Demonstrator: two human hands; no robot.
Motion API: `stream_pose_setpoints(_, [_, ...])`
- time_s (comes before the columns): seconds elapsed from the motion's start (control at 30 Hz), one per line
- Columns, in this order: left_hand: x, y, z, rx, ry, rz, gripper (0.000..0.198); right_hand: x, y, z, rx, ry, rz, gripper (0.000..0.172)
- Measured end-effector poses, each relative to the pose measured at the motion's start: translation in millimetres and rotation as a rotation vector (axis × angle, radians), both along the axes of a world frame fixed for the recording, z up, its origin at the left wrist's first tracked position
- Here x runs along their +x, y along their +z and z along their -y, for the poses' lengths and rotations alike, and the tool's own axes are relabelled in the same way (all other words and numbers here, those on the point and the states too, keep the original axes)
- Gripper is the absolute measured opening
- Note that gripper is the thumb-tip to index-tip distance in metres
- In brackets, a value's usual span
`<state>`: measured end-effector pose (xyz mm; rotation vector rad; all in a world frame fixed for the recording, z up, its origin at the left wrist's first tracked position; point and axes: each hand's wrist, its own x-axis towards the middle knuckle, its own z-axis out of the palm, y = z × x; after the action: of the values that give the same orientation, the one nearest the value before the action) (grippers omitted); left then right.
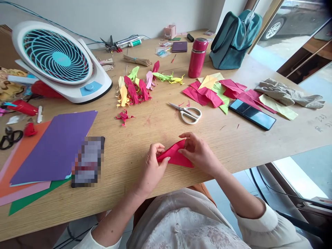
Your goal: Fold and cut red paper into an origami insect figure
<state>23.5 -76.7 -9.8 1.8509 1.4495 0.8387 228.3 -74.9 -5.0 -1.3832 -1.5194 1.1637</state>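
Observation:
Near the table's front edge I hold a folded piece of red paper (176,155) between both hands. My left hand (154,166) pinches its left corner, thumb on top and fingers curled behind. My right hand (198,150) grips the upper right part, with the thumb pressed on the paper's face. White-handled scissors (190,114) lie just beyond, blades pointing left. A small red folded paper figure (125,118) rests by itself to the left. Behind it is a group of folded paper figures (132,90) in red, yellow, green and pink.
Folded paper sheets (204,91), a phone (252,114) and a crumpled cloth (287,91) lie to the right. A red flask (197,57) and a teal bag (234,41) stand behind. At left are a fan (62,65), coloured sheets (54,148) and a blurred phone-like device (89,160).

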Motion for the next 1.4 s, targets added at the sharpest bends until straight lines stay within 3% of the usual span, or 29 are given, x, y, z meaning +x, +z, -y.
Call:
stream_pose_setpoints(0.07, [-3,8.2,-9,-0.069,-0.015,0.057,0.031,2,3.0,-6,-0.001,0.034,-0.094,0.035])
stream_pose_setpoints(0.13, [-6,18.4,-22,-0.197,-0.138,0.094,0.011,5,9.8,-18,0.028,0.06,-0.139,0.033])
stream_pose_setpoints(0.23, [-5,33.0,-45,-0.389,-0.235,0.316,0.022,10,23.9,-46,0.021,0.106,-0.25,0.038])
stream_pose_setpoints(0.3, [0,40.5,-61,-0.475,-0.177,0.511,0.026,15,31.7,-68,-0.036,0.124,-0.351,0.046])
stream_pose_setpoints(0.4, [10,46.6,-81,-0.526,-0.017,0.823,0.031,18,33.9,-91,-0.068,0.025,-0.459,0.045])
stream_pose_setpoints(0.5, [18,45.1,-95,-0.598,0.132,1.081,0.032,10,24.6,-95,-0.101,0.009,-0.628,0.047])
stream_pose_setpoints(0.57, [21,40.7,-99,-0.634,0.19,1.165,0.031,-1,17.2,-88,-0.153,0.062,-0.582,0.048])
stream_pose_setpoints(0.73, [23,28.5,-93,-0.616,0.128,1.202,0.034,-26,11.1,-72,-0.206,0.224,-0.333,0.043])
stream_pose_setpoints(1.03, [28,22.2,-75,-0.48,0.168,1.095,0.042,-37,6.2,-67,-0.33,0.36,-0.491,0.041])
stream_pose_setpoints(1.23, [32,20.2,-72,-0.44,0.154,1.065,0.041,-42,3.5,-66,-0.332,0.286,-0.461,0.043])
stream_pose_setpoints(1.4, [30,19.2,-72,-0.448,0.044,1.014,0.034,-40,-1.1,-65,-0.212,0.168,-0.429,0.045])
